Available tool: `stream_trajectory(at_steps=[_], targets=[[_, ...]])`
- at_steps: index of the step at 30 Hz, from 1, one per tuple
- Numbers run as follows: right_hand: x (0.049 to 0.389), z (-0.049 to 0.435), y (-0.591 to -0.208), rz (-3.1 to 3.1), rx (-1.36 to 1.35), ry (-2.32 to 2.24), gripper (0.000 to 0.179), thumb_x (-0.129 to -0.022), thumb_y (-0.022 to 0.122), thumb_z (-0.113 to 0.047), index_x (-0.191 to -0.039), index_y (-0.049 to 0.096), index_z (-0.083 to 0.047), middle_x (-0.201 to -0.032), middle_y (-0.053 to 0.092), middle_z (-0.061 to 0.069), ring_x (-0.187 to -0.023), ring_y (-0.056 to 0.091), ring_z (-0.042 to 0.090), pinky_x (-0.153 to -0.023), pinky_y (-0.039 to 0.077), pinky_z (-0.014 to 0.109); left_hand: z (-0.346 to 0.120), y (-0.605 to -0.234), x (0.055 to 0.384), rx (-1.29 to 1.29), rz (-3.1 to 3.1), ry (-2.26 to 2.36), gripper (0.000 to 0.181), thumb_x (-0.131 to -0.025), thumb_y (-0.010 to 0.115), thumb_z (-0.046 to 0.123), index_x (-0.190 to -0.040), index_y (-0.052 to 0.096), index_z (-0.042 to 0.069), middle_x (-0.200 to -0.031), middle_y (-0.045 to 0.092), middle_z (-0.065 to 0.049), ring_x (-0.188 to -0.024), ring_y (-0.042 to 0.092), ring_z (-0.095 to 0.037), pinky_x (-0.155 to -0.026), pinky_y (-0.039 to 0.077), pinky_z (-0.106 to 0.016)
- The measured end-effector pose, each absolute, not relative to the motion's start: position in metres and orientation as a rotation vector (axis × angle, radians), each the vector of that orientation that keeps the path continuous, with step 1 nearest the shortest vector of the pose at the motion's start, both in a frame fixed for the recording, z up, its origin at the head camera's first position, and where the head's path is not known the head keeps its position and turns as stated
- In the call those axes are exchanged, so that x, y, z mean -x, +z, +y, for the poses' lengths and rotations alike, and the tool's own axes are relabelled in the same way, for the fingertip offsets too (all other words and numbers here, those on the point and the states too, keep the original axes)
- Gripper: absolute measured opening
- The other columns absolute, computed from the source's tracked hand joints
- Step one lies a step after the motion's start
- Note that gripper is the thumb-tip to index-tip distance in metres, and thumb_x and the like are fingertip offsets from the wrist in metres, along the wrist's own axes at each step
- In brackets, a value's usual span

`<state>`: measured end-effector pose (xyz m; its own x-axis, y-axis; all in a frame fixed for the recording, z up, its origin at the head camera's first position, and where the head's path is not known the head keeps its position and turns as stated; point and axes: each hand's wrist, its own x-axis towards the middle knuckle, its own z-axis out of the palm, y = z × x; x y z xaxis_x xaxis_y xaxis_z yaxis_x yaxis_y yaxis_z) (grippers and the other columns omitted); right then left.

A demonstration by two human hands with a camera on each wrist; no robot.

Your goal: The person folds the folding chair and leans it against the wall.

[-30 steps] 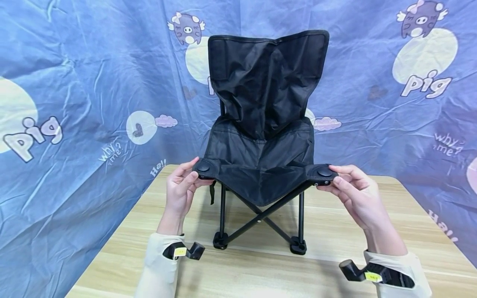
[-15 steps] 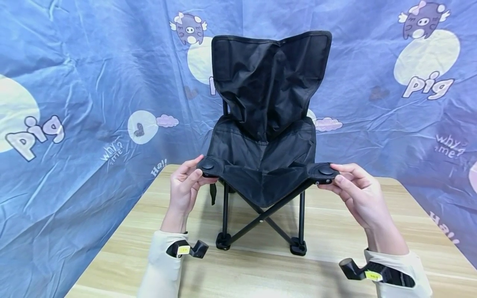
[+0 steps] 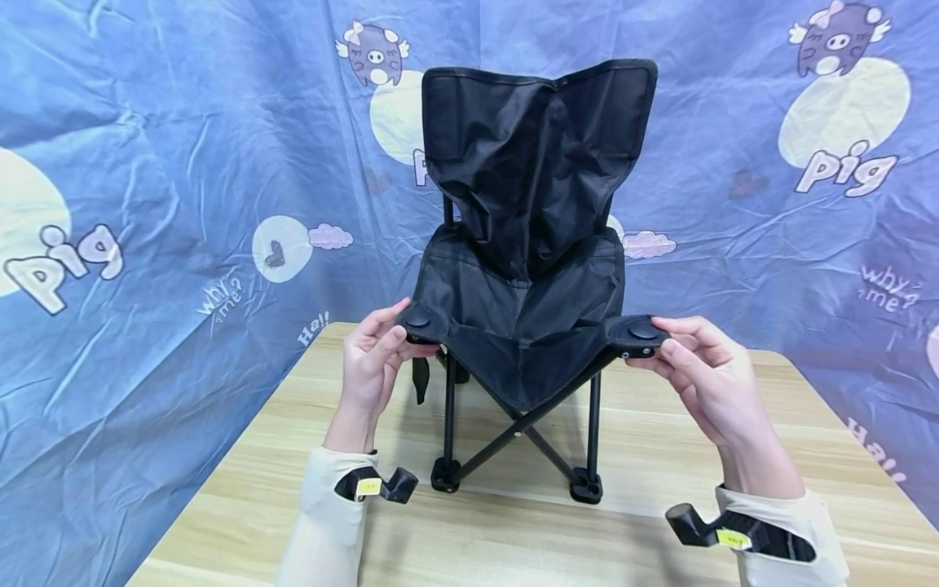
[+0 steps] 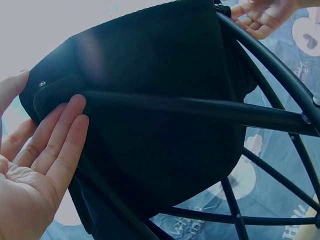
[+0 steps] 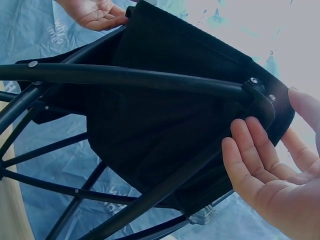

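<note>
A black folding camp chair (image 3: 521, 350) stands unfolded on the wooden table, its backrest (image 3: 539, 163) upright and its front legs crossing in an X. My left hand (image 3: 372, 363) pinches the seat's front left corner (image 3: 420, 321) between thumb and fingers. At the front right corner (image 3: 641, 331), my right hand (image 3: 700, 375) grips in the same way. From below, the left wrist view shows fingers (image 4: 57, 137) under the corner, by the end of a frame tube. Likewise, the right wrist view has fingers (image 5: 250, 150) beneath the corner joint, with the thumb at the fabric's edge.
Bare wood of the table (image 3: 469, 542) shows in front of the chair and to both sides. A blue printed cloth (image 3: 176, 147) hangs behind and around the table. A black strap (image 3: 420, 381) dangles below the seat's left side.
The chair's front left corner and my left hand have shifted slightly right and up, so the two corners are a little closer. My right hand stays nearly in place, still gripping its corner.
</note>
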<state>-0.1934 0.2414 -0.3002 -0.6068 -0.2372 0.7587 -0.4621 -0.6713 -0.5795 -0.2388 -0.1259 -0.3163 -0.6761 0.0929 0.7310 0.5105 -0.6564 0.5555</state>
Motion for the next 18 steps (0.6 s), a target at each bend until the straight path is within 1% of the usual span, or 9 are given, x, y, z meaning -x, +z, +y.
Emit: stream_trajectory(at_steps=[11,18], targets=[[0.194,0.236,-0.295,-1.183,-1.326,2.400,0.032,-0.096,0.036,0.023,-0.123,0.053,0.022,-0.117,0.064,0.031,-0.107,0.066,0.037,-0.093,0.054,0.045,-0.119,-0.310,0.240,1.131,-1.168,-2.394,0.031,-0.092,0.072,0.014,-0.122,0.069,0.006,-0.100,0.073,-0.012,-0.077,0.074,-0.022,-0.071,0.062,-0.034],[0.194,0.235,-0.292,-1.184,-1.308,2.387,0.032,-0.096,0.035,0.023,-0.123,0.053,0.022,-0.119,0.063,0.030,-0.106,0.067,0.036,-0.092,0.055,0.043,-0.114,-0.306,0.239,1.107,-1.204,-2.391,0.031,-0.092,0.073,0.016,-0.121,0.069,0.007,-0.098,0.074,-0.011,-0.076,0.074,-0.021,-0.071,0.062,-0.033]])
